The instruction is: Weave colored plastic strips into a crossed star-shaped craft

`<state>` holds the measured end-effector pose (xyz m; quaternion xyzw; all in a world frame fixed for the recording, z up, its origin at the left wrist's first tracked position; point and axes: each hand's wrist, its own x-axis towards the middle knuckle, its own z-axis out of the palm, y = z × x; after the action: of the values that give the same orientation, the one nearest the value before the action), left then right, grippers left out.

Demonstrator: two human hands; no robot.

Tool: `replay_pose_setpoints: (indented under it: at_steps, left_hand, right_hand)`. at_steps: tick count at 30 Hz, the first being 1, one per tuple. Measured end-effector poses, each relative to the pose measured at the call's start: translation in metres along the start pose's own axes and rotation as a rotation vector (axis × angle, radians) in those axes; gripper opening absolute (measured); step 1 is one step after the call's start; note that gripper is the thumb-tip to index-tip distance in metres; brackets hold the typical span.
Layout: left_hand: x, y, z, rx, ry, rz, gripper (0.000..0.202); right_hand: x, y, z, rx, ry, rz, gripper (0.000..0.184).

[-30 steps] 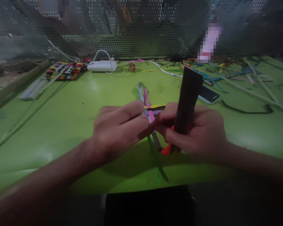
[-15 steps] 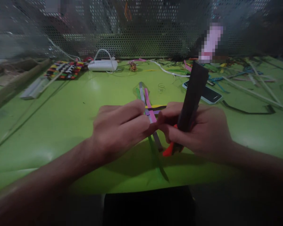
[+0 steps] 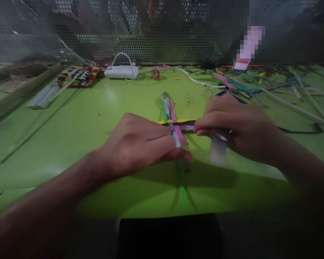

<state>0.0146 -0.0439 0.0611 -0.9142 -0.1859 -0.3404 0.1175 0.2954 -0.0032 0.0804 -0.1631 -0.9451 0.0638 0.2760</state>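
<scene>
Crossed strips are held on the desk (image 3: 124, 99), just beyond and beside the left hand (image 3: 148, 140). The step in hand is judged to be the steadying and arranging of the crossing; care for the next move seems to call for light pressure from the left hand, so that the strips are not skewed.

A green strip (image 3: 161, 107), a grey strip (image 3: 166, 103) and a pink strip (image 3: 172, 110) are pointed away from the left hand, their long axes slanted slightly leftward at the far ends. Across them, a yellow strip (image 3: 184, 121), a black strip (image 3: 185, 124) and a purple strip (image 3: 187, 127) are stretched sideways towards the right hand (image 3: 234, 126).

The left hand's fingers are pressed together over the strips; whether any is pinched cannot be told. By the right hand, a pale blurred object (image 3: 218, 153) is gripped; its fingertips are closed by the purple strip's end.
</scene>
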Motion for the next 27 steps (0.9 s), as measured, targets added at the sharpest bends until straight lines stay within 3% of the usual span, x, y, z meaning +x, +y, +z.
replay_pose_setpoints:
  at_steps: [6,12,27]
  left_hand:
    - [0.003,0.003,-0.003,-0.011,-0.137,0.021,0.045]
    - [0.005,0.0,0.003,-0.104,-0.066,0.181,0.045]
    - [0.007,0.003,0.006,-0.08,-0.093,0.184,0.049]
  right_hand:
    - [0.001,-0.008,0.023,-0.07,-0.105,-0.031,0.035]
    - [0.006,-0.021,0.032,-0.077,-0.137,0.044,0.049]
    - [0.009,-0.024,0.032,-0.016,-0.124,0.095,0.061]
